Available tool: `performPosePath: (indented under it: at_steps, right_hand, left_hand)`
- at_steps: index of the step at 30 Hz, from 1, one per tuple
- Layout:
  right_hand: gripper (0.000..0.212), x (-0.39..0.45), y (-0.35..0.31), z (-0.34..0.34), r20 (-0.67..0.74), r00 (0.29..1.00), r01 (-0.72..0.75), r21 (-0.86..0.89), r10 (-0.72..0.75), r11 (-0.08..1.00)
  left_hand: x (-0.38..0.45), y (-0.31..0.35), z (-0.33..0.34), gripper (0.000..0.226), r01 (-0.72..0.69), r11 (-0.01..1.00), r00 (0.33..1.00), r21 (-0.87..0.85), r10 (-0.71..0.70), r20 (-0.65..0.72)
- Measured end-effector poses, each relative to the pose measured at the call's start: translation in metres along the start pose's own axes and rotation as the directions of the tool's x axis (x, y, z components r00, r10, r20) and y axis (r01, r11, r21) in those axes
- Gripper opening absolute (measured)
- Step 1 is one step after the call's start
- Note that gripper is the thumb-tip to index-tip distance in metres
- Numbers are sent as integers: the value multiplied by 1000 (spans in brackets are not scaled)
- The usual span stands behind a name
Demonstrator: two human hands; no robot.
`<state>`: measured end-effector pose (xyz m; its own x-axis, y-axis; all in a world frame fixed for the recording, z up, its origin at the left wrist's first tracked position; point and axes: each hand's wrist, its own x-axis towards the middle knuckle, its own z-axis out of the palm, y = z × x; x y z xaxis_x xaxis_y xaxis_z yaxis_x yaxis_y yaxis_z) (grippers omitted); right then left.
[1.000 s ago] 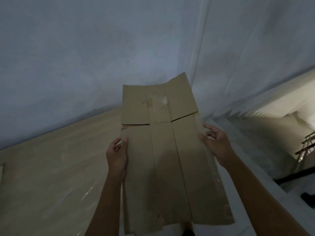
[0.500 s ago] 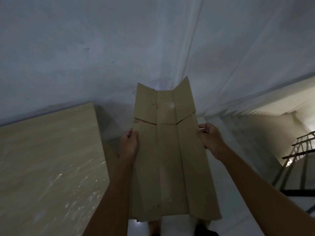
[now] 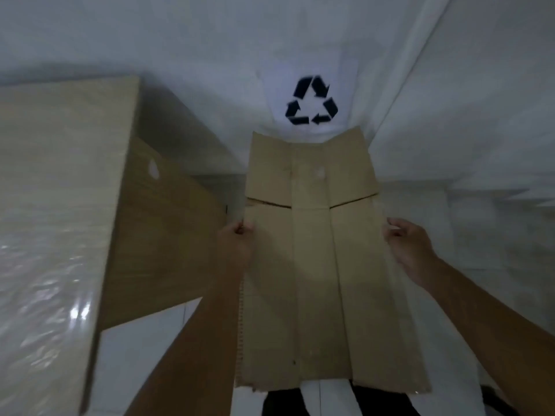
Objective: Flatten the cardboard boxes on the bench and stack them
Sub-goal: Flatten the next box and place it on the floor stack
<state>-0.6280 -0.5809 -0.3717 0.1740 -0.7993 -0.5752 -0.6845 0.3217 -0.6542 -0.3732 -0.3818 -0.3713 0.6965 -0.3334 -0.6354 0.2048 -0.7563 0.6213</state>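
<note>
A flattened brown cardboard box hangs lengthwise in front of me, its creased panels and top flaps spread flat. My left hand pinches its left edge about halfway up. My right hand grips the right edge at the same height. The sheet is held in the air to the right of the bench, whose pale wood-grain top is covered in glossy film. The far flaps point toward the white wall.
A black recycling symbol is on a white surface just beyond the cardboard's top edge. The bench's brown side panel stands to the left of my left arm. White floor tiles lie below; my legs show under the cardboard.
My view has swung to the right and down: the bench has slid to the left and the recycling symbol has come into sight. Both hands keep hold of the cardboard, which now spreads wider.
</note>
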Motion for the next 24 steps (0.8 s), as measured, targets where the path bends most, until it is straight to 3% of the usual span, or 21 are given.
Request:
performPosePath:
  at_steps: [2,5,7,8,10,13,17,24]
  right_hand:
    - [32,27,35,17,-50,998,-38,16,39,999]
    - [32,71,91,52,-70,996,-59,17,60,998]
    - [31,99,128,79,-72,995,-67,21,68,998]
    - [31,113,148,95,-72,995,-69,10,69,998]
    - [30,139,186,130,-80,995,-57,-43,54,997]
    - [23,180,233,183,-119,993,-23,-110,10,994]
    - [24,226,274,240,-205,979,-18,-184,-20,983]
    - [25,282,302,285,-348,938,-24,-112,-17,993]
  left_hand:
    - [18,-27,28,14,-44,997,992,69,52,-116]
    - [69,-78,69,27,13,1000,987,25,-9,-159]
    - [105,-113,91,11,49,998,984,-38,-54,-170]
    - [124,-133,105,14,70,996,982,-58,-79,-171]
    - [164,-184,130,32,106,994,972,-39,-112,-205]
    - [220,-247,163,31,132,990,955,56,-112,-275]
    - [271,-285,200,32,144,983,924,110,-94,-371]
    - [342,-308,251,28,118,988,884,97,-60,-464]
